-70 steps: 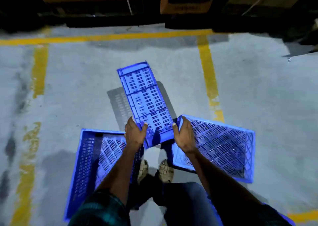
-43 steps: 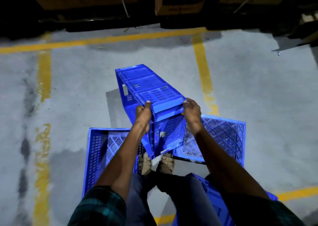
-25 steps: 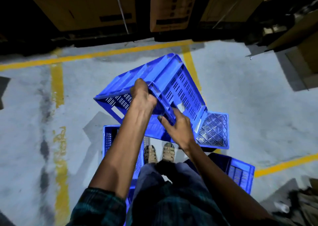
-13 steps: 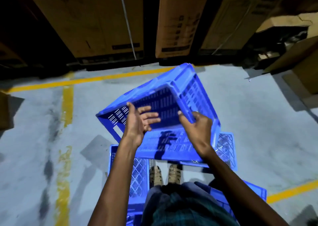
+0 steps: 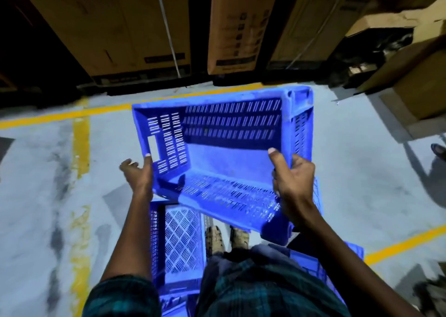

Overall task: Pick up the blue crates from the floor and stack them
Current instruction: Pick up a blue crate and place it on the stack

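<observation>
Head view: a person holds a blue crate (image 5: 224,157) in the air, opening upward, left hand (image 5: 138,174) pressing its short wall, fingers seemingly half-curled, right hand (image 5: 293,179) gripping the opposite wall. Level it, then lower squarely into the floor crate (image 5: 181,246) below.

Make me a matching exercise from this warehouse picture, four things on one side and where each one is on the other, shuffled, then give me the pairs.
Things
1. held crate
2. floor crate
3. cardboard boxes
4. yellow line

Places
A. standing along the far edge of the floor, at the top of the view
B. painted on the concrete, to the left of the crates
C. lifted in the air, open side toward the camera, between the left hand and right hand
D. lying on the floor by the person's feet, under the left forearm

Pairs: 1-C, 2-D, 3-A, 4-B
</observation>
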Available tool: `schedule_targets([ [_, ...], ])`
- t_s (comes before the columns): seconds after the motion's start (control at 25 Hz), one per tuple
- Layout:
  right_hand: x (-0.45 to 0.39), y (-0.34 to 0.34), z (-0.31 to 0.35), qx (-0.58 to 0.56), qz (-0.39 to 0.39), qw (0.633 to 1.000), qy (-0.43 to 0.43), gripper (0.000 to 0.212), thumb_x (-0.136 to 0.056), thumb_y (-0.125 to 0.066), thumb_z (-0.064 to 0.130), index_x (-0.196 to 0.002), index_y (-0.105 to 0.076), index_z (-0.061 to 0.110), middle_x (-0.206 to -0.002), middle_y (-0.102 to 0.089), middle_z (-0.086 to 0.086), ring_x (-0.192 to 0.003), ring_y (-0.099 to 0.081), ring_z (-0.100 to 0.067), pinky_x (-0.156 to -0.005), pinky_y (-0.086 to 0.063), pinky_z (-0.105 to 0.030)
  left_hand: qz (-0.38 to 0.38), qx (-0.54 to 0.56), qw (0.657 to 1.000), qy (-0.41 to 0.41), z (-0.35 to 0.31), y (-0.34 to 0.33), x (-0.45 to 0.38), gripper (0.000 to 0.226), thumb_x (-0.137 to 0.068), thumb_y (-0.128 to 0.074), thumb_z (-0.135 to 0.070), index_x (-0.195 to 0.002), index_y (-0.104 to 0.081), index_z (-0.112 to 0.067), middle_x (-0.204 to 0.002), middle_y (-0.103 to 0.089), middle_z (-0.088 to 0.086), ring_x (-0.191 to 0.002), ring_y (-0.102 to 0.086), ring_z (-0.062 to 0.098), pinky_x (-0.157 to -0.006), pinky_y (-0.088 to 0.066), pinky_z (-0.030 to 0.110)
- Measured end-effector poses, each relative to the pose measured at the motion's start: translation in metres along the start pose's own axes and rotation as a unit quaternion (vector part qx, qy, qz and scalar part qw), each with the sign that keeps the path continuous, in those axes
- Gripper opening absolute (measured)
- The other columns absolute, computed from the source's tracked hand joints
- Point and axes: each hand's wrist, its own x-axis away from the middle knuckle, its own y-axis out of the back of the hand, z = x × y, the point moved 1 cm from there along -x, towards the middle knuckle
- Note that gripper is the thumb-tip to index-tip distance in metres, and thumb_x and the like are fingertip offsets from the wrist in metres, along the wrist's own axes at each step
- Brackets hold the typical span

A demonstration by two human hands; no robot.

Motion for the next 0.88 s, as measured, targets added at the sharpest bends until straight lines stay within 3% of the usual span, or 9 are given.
schedule_targets([
  [0.12, 0.006, 0.000, 0.005, -0.010, 0.019, 1.000, -0.006, 0.033, -0.088, -0.067, 0.026, -0.061, -0.049, 0.022, -0.050, -0.026, -0.004, -0.046, -0.021, -0.014, -0.042, -0.018, -0.027, 0.006, -0.032, 0.999, 0.033, 0.010, 0.008, -0.025, 0.092, -0.071, -0.075, -0.049, -0.140, -0.032, -0.006, -0.140, -0.046, 0.018, -0.125, -0.052, 0.030, -0.108, -0.043, 0.045],
  [0.2, 0.007, 0.004, 0.007, -0.020, 0.025, 0.999, -0.018, 0.037, -0.091, -0.065, 0.020, -0.058, -0.050, 0.024, -0.047, -0.025, 0.001, -0.046, -0.020, -0.012, -0.043, -0.018, -0.023, 0.027, -0.029, 0.997, 0.065, 0.013, 0.009, -0.030, 0.089, -0.074, -0.077, -0.042, -0.142, -0.033, -0.005, -0.141, -0.046, 0.018, -0.123, -0.054, 0.029, -0.106, -0.046, 0.046],
  [0.32, 0.000, 0.007, 0.007, -0.013, 0.029, 0.999, -0.018, 0.031, -0.090, -0.066, 0.023, -0.063, -0.050, 0.020, -0.048, -0.026, 0.000, -0.046, -0.022, -0.012, -0.043, -0.022, -0.022, 0.048, -0.019, 0.994, 0.099, 0.016, 0.005, -0.035, 0.071, -0.073, -0.075, -0.045, -0.127, -0.055, -0.004, -0.125, -0.063, 0.016, -0.108, -0.065, 0.031, -0.096, -0.053, 0.049],
  [0.4, -0.017, 0.007, 0.002, 0.002, 0.032, 0.999, 0.006, 0.035, -0.086, -0.068, 0.033, -0.065, -0.049, 0.013, -0.049, -0.028, -0.002, -0.046, -0.023, -0.014, -0.042, -0.023, -0.029, 0.051, 0.006, 0.993, 0.108, 0.022, -0.001, -0.048, 0.063, -0.073, -0.073, -0.045, -0.117, -0.061, -0.002, -0.118, -0.067, 0.019, -0.098, -0.067, 0.033, -0.091, -0.056, 0.051],
  [0.52, -0.063, 0.009, -0.016, 0.068, 0.000, 0.998, 0.009, 0.046, -0.081, -0.069, 0.050, -0.062, -0.045, 0.015, -0.054, -0.029, -0.009, -0.050, -0.026, -0.021, -0.042, -0.028, -0.046, 0.067, 0.026, 0.988, 0.135, 0.050, -0.014, -0.083, 0.080, -0.054, -0.075, -0.057, -0.112, -0.062, -0.004, -0.116, -0.068, 0.021, -0.099, -0.069, 0.036, -0.089, -0.056, 0.055],
  [0.64, -0.116, 0.002, -0.029, 0.138, -0.050, 0.989, 0.020, 0.060, -0.081, -0.064, 0.058, -0.064, -0.046, 0.004, -0.058, -0.035, -0.010, -0.053, -0.032, -0.019, -0.047, -0.038, -0.052, 0.074, 0.040, 0.985, 0.152, 0.035, -0.021, -0.078, 0.083, -0.055, -0.080, -0.060, -0.114, -0.059, -0.005, -0.117, -0.068, 0.017, -0.101, -0.068, 0.036, -0.089, -0.056, 0.056],
  [0.76, -0.177, -0.018, -0.029, 0.198, -0.058, 0.978, 0.042, 0.054, -0.084, -0.059, 0.047, -0.062, -0.052, -0.002, -0.054, -0.041, -0.008, -0.051, -0.036, -0.014, -0.050, -0.040, -0.041, 0.067, 0.050, 0.983, 0.162, -0.004, -0.033, -0.064, 0.061, -0.073, -0.079, -0.045, -0.113, -0.057, -0.005, -0.110, -0.068, 0.017, -0.097, -0.070, 0.035, -0.089, -0.056, 0.057],
  [0.88, -0.246, -0.047, -0.024, 0.218, -0.038, 0.974, 0.047, 0.047, -0.089, -0.059, 0.034, -0.051, -0.042, 0.012, -0.044, -0.037, 0.001, -0.040, -0.034, -0.007, -0.048, -0.035, -0.030, 0.063, 0.067, 0.979, 0.180, -0.023, -0.053, -0.084, 0.074, -0.065, -0.080, -0.051, -0.119, -0.058, -0.005, -0.113, -0.070, 0.017, -0.097, -0.071, 0.036, -0.086, -0.057, 0.058],
])
